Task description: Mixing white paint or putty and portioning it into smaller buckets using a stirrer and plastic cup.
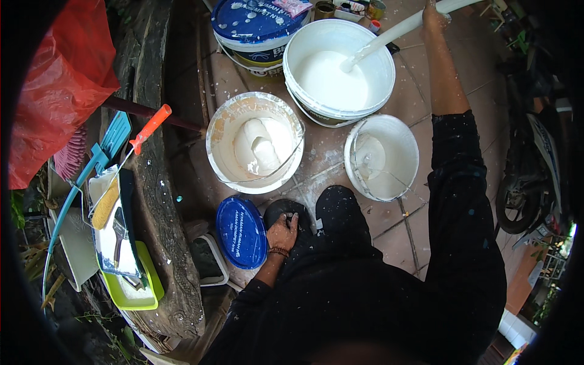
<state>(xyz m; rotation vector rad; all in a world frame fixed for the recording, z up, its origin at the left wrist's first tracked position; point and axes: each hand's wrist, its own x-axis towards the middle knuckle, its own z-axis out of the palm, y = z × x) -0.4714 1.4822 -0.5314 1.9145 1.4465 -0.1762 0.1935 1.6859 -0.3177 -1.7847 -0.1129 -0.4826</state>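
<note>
High at the right, my right hand [434, 19] is closed around a long white pole [398, 31]. The pole slants down into white paint [331, 76] in a large white bucket [384, 91], its lower end hidden below the surface. My left hand [282, 234] rests on my left knee, holding nothing, with its fingers stretched out. A round blue lid [238, 234] lies beside that wrist. In front of my knees stand a paint-smeared bucket [222, 149] with a white-coated cup-like scoop [258, 146] inside, and a smaller white pail [409, 143] with paint residue.
Behind stands a tub with a blue lid [249, 21]. On the left, a wooden log [176, 267] bears a paint tray [125, 258] with a brush, beside a yellow roller [106, 204] with an orange handle. A red plastic sheet [61, 85] hangs there. A motorcycle [523, 194] stands at right.
</note>
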